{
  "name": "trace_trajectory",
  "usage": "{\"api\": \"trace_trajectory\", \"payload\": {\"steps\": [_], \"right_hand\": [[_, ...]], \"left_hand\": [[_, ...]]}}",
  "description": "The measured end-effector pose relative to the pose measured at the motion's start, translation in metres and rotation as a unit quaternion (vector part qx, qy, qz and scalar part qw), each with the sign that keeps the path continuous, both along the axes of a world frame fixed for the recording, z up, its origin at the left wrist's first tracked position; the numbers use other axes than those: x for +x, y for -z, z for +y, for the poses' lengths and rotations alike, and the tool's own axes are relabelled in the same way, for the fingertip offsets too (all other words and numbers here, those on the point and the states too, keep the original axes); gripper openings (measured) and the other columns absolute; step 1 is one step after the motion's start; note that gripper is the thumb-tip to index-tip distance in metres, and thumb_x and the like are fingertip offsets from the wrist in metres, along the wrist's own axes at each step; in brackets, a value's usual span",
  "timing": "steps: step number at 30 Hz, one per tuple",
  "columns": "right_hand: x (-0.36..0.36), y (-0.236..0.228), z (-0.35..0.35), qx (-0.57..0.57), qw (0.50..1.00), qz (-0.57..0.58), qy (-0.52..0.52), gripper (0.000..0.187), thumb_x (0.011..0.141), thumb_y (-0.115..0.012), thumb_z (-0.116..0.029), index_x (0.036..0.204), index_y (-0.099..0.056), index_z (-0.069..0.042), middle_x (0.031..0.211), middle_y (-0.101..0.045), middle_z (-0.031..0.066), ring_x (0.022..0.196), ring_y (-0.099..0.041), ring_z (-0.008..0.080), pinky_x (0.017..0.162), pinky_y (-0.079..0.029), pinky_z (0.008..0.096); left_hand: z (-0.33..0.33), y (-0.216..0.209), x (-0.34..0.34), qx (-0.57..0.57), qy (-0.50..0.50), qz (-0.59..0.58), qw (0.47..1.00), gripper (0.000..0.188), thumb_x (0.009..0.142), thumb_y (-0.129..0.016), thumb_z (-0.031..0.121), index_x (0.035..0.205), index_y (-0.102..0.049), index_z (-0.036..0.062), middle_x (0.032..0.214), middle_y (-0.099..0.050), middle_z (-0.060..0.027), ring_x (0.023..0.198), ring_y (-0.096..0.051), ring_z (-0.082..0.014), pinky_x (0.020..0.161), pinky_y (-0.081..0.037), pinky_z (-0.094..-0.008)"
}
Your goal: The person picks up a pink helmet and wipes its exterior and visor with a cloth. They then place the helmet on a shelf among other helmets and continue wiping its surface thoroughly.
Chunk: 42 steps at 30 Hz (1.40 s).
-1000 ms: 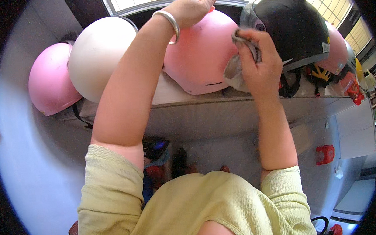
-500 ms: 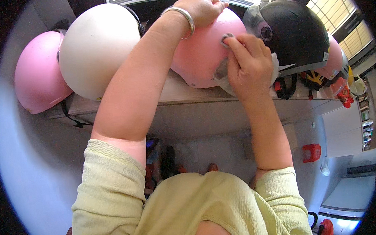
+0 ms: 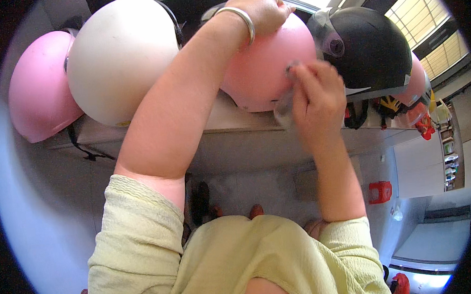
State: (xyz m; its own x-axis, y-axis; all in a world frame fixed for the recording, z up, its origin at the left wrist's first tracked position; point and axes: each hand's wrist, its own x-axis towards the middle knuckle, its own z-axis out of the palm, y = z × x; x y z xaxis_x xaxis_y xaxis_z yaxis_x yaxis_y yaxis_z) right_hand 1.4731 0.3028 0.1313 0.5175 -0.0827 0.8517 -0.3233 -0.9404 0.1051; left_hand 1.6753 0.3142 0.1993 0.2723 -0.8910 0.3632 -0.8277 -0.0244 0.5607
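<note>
Pink helmet (image 3: 271, 60) under left hand (image 3: 263, 12); right hand (image 3: 320, 92) pinches blurred, probably grey cloth (image 3: 284, 110).

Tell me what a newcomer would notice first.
The big white helmet stands out at left on the shelf, beside a lilac-pink helmet. In the middle, the left hand is atop a pink helmet and the right hand holds a blurred grey cloth at its side; a black helmet sits to the right.
</note>
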Motion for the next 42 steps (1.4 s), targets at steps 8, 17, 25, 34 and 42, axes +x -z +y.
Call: {"api": "trace_trajectory", "payload": {"steps": [8,17,25,34,42], "right_hand": [[0.0,0.007,0.003,0.03,0.999,-0.003,-0.032,0.017,0.08,-0.066,-0.01,0.096,-0.067,-0.01,0.089,-0.059,0.0069,0.084,-0.059,0.0278,0.07,-0.043,0.0403],[0.001,0.012,-0.001,0.04,0.998,-0.018,-0.045,0.014,0.08,-0.065,-0.011,0.095,-0.067,-0.011,0.09,-0.059,0.0094,0.083,-0.06,0.0304,0.071,-0.045,0.0409],[0.007,-0.002,-0.022,0.142,0.986,-0.07,-0.043,0.011,0.085,-0.062,-0.006,0.093,-0.068,-0.005,0.088,-0.063,0.0136,0.081,-0.063,0.0329,0.071,-0.05,0.0401],[0.009,-0.01,-0.026,0.121,0.99,-0.053,-0.053,0.012,0.083,-0.062,-0.005,0.093,-0.068,-0.005,0.087,-0.062,0.0134,0.081,-0.063,0.0324,0.072,-0.051,0.0402],[0.019,-0.021,-0.063,0.181,0.978,-0.09,-0.059,0.007,0.082,-0.064,-0.006,0.087,-0.068,-0.005,0.086,-0.063,0.0115,0.083,-0.064,0.0327,0.073,-0.051,0.0408]], "left_hand": [[0.008,-0.005,0.0,0.025,0.0,0.007,1.0,0.045,0.097,-0.045,0.039,0.111,-0.069,0.0037,0.109,-0.068,-0.0222,0.106,-0.064,-0.036,0.095,-0.047,-0.0404],[-0.005,0.009,0.006,0.007,-0.005,-0.025,1.0,0.041,0.096,-0.048,0.044,0.095,-0.073,0.0119,0.091,-0.071,-0.0155,0.086,-0.066,-0.0341,0.083,-0.05,-0.0418],[-0.005,0.009,0.015,0.004,-0.016,-0.027,0.999,0.039,0.096,-0.054,0.042,0.112,-0.072,0.0113,0.097,-0.073,-0.0165,0.086,-0.07,-0.0261,0.082,-0.053,-0.0351],[0.001,0.009,0.011,0.013,-0.015,0.0,1.0,0.041,0.096,-0.053,0.041,0.113,-0.071,0.009,0.1,-0.073,-0.0174,0.091,-0.07,-0.0275,0.085,-0.053,-0.0359],[-0.005,0.007,0.005,-0.021,-0.007,-0.003,1.0,0.041,0.097,-0.052,0.041,0.111,-0.071,0.0071,0.094,-0.073,-0.0161,0.084,-0.068,-0.0227,0.082,-0.052,-0.0345]]}}
